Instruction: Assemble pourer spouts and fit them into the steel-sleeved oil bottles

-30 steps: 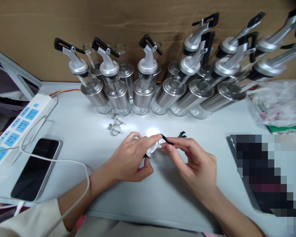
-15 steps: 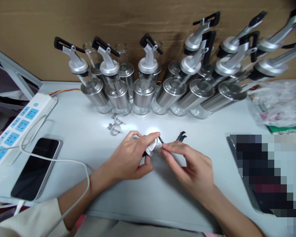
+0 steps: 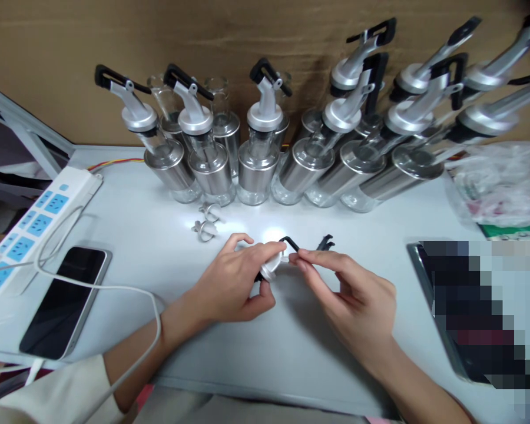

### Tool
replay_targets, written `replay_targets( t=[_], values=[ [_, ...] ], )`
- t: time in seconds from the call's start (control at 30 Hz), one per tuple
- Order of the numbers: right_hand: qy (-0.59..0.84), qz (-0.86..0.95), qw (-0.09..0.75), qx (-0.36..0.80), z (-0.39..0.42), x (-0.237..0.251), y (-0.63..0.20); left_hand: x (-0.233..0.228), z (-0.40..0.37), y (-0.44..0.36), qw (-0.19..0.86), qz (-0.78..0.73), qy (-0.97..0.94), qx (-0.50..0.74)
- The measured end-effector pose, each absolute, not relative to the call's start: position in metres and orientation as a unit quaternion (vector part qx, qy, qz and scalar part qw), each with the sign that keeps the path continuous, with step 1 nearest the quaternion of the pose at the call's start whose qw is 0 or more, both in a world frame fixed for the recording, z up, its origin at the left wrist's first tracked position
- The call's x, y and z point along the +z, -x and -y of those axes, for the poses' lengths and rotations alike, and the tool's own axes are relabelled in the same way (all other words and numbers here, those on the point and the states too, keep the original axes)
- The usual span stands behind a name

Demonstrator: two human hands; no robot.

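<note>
My left hand (image 3: 236,282) is closed around a silver pourer spout (image 3: 270,268), its round cap and black stopper edge showing beside the thumb. Between thumb and forefinger, my right hand (image 3: 351,291) pinches a small black lever (image 3: 291,242). The lever's far end meets the spout close to my left fingertips; whether it is attached there I cannot tell. Just beyond my right fingers lie more black levers (image 3: 325,242) on the white table (image 3: 247,359). Left of the hands rest two loose silver spouts (image 3: 206,230).
Several glass bottles with steel sleeves (image 3: 258,168) stand in rows at the back, many with pourers. A power strip (image 3: 37,229) and a phone (image 3: 66,303) with a white cable lie left. Plastic bags (image 3: 503,182) and a dark-edged, partly blurred object (image 3: 437,318) sit right.
My right hand has shifted slightly right and up, and more of the black lever shows between the hands. My left hand stays nearly still around the spout.
</note>
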State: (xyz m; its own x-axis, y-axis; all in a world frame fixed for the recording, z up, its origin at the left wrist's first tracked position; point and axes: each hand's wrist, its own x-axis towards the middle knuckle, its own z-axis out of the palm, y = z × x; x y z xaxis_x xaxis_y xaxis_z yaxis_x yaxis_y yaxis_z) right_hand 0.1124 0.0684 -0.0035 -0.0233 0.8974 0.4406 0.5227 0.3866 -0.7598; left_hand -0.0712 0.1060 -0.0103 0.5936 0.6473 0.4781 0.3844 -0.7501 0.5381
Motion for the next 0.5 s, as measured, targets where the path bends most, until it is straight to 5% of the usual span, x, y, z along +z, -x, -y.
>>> replay_targets(
  t=[0.5],
  values=[
    [0.442,0.738,0.468,0.203,-0.0723,0.0031,-0.1106,-0.0098,-0.1040,0.0708,0.251,-0.315,-0.853,0.333]
  ],
)
